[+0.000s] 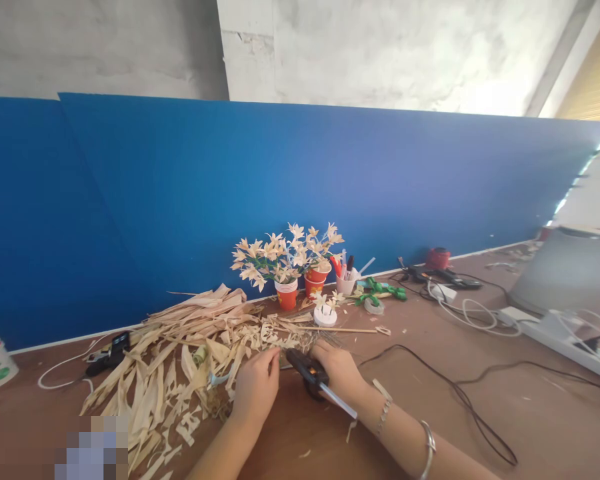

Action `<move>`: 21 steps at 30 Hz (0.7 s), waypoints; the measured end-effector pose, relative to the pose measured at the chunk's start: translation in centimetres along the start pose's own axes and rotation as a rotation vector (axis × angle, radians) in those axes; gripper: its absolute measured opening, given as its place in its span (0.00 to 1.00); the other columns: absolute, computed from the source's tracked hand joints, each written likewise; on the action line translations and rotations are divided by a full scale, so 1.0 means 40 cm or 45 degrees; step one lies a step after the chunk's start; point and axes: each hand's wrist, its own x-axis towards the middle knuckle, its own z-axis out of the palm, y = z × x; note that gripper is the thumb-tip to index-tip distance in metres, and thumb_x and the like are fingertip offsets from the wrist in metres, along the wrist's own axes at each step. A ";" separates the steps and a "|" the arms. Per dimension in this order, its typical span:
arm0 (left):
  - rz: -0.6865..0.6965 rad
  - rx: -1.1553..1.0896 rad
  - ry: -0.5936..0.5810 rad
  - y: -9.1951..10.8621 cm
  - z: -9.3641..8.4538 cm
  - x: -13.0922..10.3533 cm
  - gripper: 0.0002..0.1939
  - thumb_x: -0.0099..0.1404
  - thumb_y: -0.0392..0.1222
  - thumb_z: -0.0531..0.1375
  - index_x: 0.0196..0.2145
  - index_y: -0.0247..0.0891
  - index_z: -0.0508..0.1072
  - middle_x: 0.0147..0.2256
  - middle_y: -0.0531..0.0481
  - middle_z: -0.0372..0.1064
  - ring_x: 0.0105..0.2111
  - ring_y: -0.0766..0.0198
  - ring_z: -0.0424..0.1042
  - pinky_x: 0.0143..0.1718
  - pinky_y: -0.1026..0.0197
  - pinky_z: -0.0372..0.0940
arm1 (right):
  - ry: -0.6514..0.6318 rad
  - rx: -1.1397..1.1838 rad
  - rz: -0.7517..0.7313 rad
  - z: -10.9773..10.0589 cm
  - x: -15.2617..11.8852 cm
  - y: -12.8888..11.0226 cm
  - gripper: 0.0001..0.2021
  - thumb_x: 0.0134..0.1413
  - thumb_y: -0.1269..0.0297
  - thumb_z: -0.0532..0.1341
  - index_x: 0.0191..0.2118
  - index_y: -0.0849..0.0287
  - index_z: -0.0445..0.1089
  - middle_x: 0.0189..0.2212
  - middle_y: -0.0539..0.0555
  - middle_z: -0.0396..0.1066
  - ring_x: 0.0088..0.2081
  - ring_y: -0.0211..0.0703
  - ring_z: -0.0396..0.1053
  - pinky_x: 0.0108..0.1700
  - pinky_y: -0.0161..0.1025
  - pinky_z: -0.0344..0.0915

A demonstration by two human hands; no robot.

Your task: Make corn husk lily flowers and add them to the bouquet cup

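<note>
My right hand point(337, 368) is closed round a black hot glue gun point(307, 372). A translucent glue stick point(339, 401) juts from its back end toward me. The nozzle points away and left, close to the fingertips of my left hand point(257, 387). Those left fingers are pinched together, and whatever sits between them is too small or hidden to make out. Dried corn husks point(150, 380) and cut husk scraps lie beside my left hand. Just beyond both hands are a white round holder point(325, 316) with pale husk flowers and a thin wooden stick point(353, 329).
Paper cups point(287, 297) hold husk flowers point(273, 250) against the blue partition point(280, 167). Right of them stand a pen cup point(346, 285) and green tape rolls point(375, 300). A black cord point(440, 380) crosses the table toward a power strip point(555, 340).
</note>
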 end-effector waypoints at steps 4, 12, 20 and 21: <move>0.005 -0.029 -0.005 -0.001 0.002 0.002 0.14 0.63 0.35 0.50 0.38 0.39 0.76 0.36 0.47 0.77 0.35 0.58 0.76 0.37 0.58 0.70 | 0.018 0.019 -0.023 0.002 -0.002 0.000 0.09 0.37 0.68 0.56 0.31 0.58 0.64 0.32 0.54 0.67 0.31 0.44 0.66 0.30 0.34 0.54; 0.019 -0.045 0.021 -0.001 0.003 -0.001 0.14 0.62 0.35 0.51 0.37 0.38 0.76 0.35 0.47 0.77 0.34 0.59 0.76 0.37 0.59 0.70 | 0.022 0.020 -0.030 0.003 -0.002 -0.002 0.09 0.37 0.68 0.55 0.31 0.58 0.63 0.31 0.54 0.67 0.31 0.44 0.66 0.30 0.34 0.54; 0.023 -0.044 0.063 -0.011 0.010 -0.001 0.14 0.62 0.36 0.51 0.37 0.37 0.76 0.35 0.46 0.77 0.34 0.57 0.76 0.36 0.57 0.70 | -0.016 -0.014 -0.009 -0.011 0.004 0.014 0.09 0.39 0.68 0.56 0.32 0.58 0.66 0.32 0.54 0.69 0.33 0.44 0.67 0.30 0.34 0.53; 0.017 -0.042 0.066 -0.011 0.010 0.000 0.14 0.62 0.36 0.51 0.37 0.37 0.76 0.35 0.46 0.77 0.34 0.57 0.76 0.36 0.57 0.70 | -0.035 -0.011 -0.013 -0.020 0.004 0.020 0.08 0.40 0.68 0.56 0.32 0.58 0.66 0.31 0.54 0.70 0.33 0.44 0.68 0.30 0.34 0.52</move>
